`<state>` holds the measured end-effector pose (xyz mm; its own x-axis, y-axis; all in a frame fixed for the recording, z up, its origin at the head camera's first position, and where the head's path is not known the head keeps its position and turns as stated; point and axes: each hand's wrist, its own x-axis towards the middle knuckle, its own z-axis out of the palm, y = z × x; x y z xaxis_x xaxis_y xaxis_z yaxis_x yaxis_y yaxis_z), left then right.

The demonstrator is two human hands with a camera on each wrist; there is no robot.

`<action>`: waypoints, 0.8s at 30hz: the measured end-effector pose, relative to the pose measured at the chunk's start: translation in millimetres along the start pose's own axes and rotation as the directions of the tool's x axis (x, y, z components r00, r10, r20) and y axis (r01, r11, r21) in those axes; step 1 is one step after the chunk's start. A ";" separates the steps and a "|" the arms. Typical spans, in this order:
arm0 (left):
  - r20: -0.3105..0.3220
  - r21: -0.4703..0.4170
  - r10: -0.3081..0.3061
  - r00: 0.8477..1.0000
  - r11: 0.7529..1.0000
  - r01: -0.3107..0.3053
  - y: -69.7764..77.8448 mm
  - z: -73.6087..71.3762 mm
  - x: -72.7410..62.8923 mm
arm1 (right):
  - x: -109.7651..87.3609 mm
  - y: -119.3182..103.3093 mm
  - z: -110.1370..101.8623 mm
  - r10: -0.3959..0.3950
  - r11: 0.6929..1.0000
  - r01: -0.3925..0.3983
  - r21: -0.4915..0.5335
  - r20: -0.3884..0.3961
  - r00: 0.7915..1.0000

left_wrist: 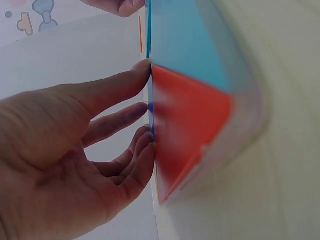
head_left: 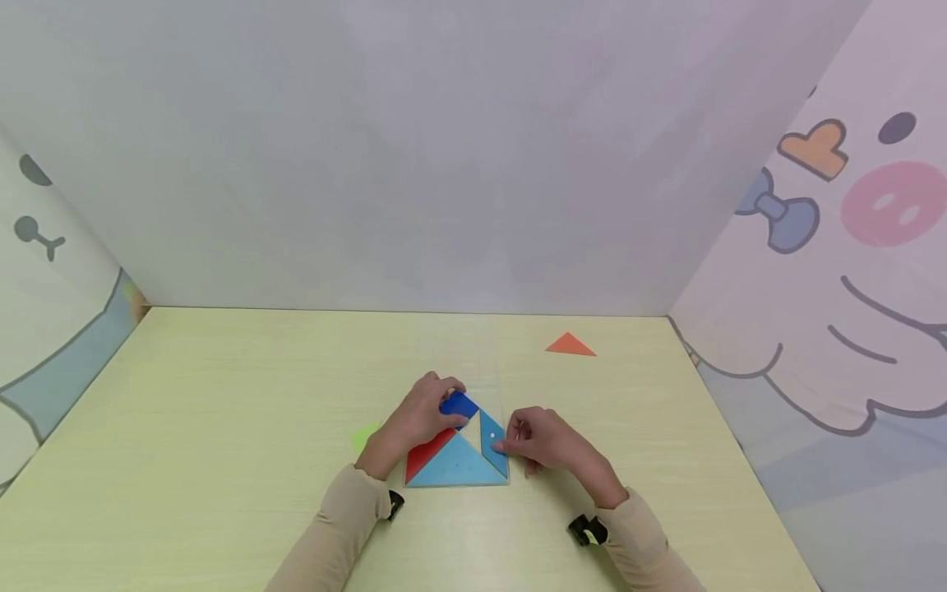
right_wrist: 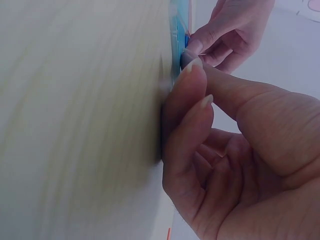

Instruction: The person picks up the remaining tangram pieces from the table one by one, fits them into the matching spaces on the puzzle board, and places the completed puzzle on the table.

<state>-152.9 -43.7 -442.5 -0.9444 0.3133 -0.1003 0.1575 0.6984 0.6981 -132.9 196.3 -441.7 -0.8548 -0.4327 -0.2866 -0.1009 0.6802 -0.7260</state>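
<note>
Reference: the light-blue triangle (head_left: 458, 466). The red triangle (head_left: 425, 456) lies against its left side. Beyond it, the left hand (head_left: 422, 417) has thumb and fingertips clamped on opposite edges of the dark blue piece (head_left: 459, 405), presumably steadying it. At its right, the right hand (head_left: 546, 440), fingers curled, appears to pinch the blue parallelogram (head_left: 488, 443) by its outer edge, likely for fine alignment. Well beyond it, to the right: an orange triangle (head_left: 570, 346).

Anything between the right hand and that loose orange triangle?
Nothing visible: in the head view, only bare tabletop separates the right hand from the orange triangle. That hand is at the light-blue parallelogram.
</note>
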 end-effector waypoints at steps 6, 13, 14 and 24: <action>0.009 0.002 -0.003 1.000 1.000 0.003 -3.0 -1.4 2.3 | 3.4 -1.3 0.7 0.018 1.000 -0.018 -0.003 -0.004 1.000; 0.016 0.010 0.011 1.000 1.000 -0.011 -5.4 -3.0 2.5 | 4.1 -3.1 1.3 0.025 1.000 -0.025 -0.008 -0.010 1.000; 0.018 0.010 0.008 1.000 1.000 -0.008 -5.6 -3.0 2.2 | 4.3 -3.1 1.4 0.026 1.000 -0.026 -0.009 -0.010 1.000; 0.022 0.022 0.004 1.000 1.000 -0.004 -6.2 -3.8 0.5 | 3.6 -2.6 0.9 0.021 1.000 -0.021 -0.011 -0.008 1.000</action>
<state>-155.4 -50.4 -444.2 -0.9372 0.3300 -0.1133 0.1680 0.7114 0.6824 -135.2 192.4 -441.5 -0.8607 -0.4135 -0.2970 -0.0883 0.6958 -0.7128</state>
